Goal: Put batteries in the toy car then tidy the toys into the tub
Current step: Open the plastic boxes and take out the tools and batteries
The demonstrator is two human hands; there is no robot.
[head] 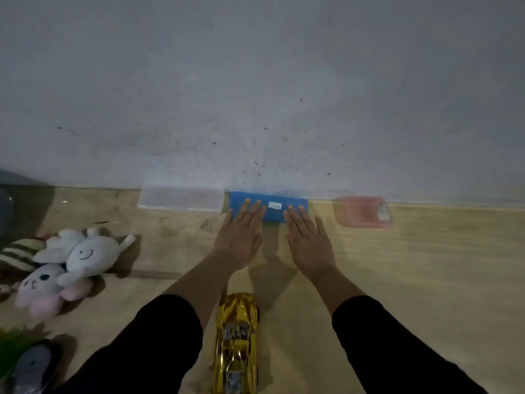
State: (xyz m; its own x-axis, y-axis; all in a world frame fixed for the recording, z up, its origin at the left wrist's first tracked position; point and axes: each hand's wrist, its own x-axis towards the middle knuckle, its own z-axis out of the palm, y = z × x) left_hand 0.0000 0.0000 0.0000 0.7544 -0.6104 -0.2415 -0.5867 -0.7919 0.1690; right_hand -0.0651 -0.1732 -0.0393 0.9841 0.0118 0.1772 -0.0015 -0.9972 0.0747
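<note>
pale wooden flooring [426,265] runs up to a grey speckled wall [255,81], and you face that wall with both arms stretched forward in black sleeves [397,351]. your left hand [241,240] and right hand [308,243] are both flat and palm down, fingers spread wide, each grip empty and closed on nothing. just past your fingertips, against the base of the wall, lies a blue box [268,206] with a small white label [274,206] that sits between the two hands; the fingertips overlap its near edge in this view, though whether they touch it cannot be told. beyond your left hand and further to that side, a clear plastic tub [181,199] sits along the wall, touching or just beside the blue box. off past your right hand, well apart from it, a red container [363,212] stands at the wall, blurred. back behind both hands, between your forearms, the gold toy car [237,345] rests on the floor, lengthwise toward the wall, untouched. far out to the side of your left hand, a heap of plush toys [71,260] lies on the floor: a white one with a smiling face, a pink and white one just beside it, a striped one behind. nearer you on that same side lies a dark, blurred object that cannot be made out.
</note>
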